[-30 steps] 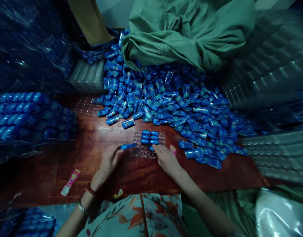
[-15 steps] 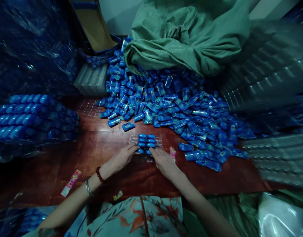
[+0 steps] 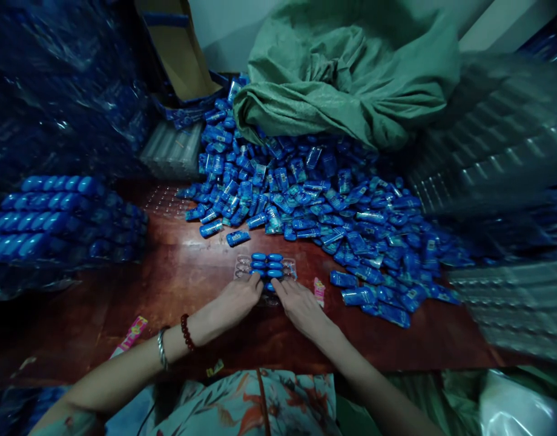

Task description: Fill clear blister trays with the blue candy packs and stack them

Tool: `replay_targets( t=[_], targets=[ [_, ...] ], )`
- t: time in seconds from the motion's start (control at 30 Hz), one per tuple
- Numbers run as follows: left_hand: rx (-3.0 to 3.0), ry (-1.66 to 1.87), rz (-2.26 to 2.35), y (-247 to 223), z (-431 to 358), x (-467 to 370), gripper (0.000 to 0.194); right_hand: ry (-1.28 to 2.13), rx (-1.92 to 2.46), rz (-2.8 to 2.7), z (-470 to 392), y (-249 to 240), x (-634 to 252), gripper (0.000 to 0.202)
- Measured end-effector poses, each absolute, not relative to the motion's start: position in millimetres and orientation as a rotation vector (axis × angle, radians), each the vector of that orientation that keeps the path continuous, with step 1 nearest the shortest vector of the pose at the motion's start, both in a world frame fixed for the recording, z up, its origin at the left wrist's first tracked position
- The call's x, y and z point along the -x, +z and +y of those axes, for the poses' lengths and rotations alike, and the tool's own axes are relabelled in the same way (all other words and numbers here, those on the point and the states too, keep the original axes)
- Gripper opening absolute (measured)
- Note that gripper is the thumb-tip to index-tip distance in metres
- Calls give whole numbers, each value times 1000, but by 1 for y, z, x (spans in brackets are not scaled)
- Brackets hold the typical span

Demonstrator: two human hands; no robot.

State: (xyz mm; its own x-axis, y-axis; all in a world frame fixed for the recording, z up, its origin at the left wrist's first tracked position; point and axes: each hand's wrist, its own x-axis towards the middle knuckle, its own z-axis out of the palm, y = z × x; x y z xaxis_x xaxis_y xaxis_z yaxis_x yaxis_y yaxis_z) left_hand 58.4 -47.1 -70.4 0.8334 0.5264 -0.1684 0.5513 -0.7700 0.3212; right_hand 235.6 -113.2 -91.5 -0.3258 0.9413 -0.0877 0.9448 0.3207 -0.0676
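A clear plastic tray (image 3: 240, 264) with moulded hollows lies on the table in front of me. Two columns of glossy blue oval packs (image 3: 259, 257) stand in its middle; the hollows at both sides show bare plastic. My left hand (image 3: 242, 295) is at the near end of the left column, its fingers closed together on a blue pack mostly hidden beneath them. At the near end of the right column, my right hand (image 3: 297, 301) has its bent fingers closed on another blue pack (image 3: 271, 286), which shows beside the fingertips.
A large heap of wrapped blue packs (image 3: 306, 200) spreads beyond the tray, under a green cloth sack (image 3: 351, 79). Stacked filled trays (image 3: 46, 212) stand at the left. Clear trays (image 3: 510, 297) are piled at the right. Pink wrapper strips (image 3: 319, 292) lie on the brown table (image 3: 178, 254).
Both hands have shifted slightly at the near rows of the tray, the left one moving inward and covering its pack more. The whole view has tilted a little.
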Motion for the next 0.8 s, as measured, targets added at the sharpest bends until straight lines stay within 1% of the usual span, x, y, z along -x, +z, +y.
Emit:
replay_targets(
  t=[0.07,0.13,0.2,0.3,0.37,0.4,0.43,0.5,0.57,0.63,0.67,0.73,0.8],
  targets=[
    [-2650,-149,857,-70,-47,-63,28,-93,-1796,2578,-117,-96,-237,38],
    [-2617,-99,871,-72,-46,-59,29,9,-1808,2695,-122,-99,-242,37],
    [-2526,63,890,-76,-42,-48,25,119,-1864,2861,-123,-100,-249,39],
    [-2327,410,1081,-85,-23,-32,17,158,-2142,3014,-98,-92,-262,32],
    [-2253,557,1348,-91,-2,-29,19,46,-2444,2850,-60,-83,-266,31],
    [-2242,558,1496,-95,10,-31,22,-38,-2557,2682,-37,-78,-265,32],
    [-2240,508,1624,-98,21,-34,25,-120,-2596,2503,-13,-73,-263,33],
    [-2236,357,1768,-103,38,-43,31,-268,-2498,2258,29,-65,-254,39],
    [-2211,337,1772,-109,46,-49,28,-358,-2354,2153,57,-62,-243,48],
    [-2181,425,1721,-113,46,-46,22,-397,-2268,2138,64,-64,-239,55],
    [-2150,503,1667,-115,42,-40,19,-409,-2244,2164,61,-66,-241,54],
    [-2062,670,1542,-116,28,-21,17,-461,-2246,2274,41,-73,-254,47],
    [-1962,807,1441,-114,4,1,18,-586,-2375,2404,7,-82,-273,38]
  ],
)
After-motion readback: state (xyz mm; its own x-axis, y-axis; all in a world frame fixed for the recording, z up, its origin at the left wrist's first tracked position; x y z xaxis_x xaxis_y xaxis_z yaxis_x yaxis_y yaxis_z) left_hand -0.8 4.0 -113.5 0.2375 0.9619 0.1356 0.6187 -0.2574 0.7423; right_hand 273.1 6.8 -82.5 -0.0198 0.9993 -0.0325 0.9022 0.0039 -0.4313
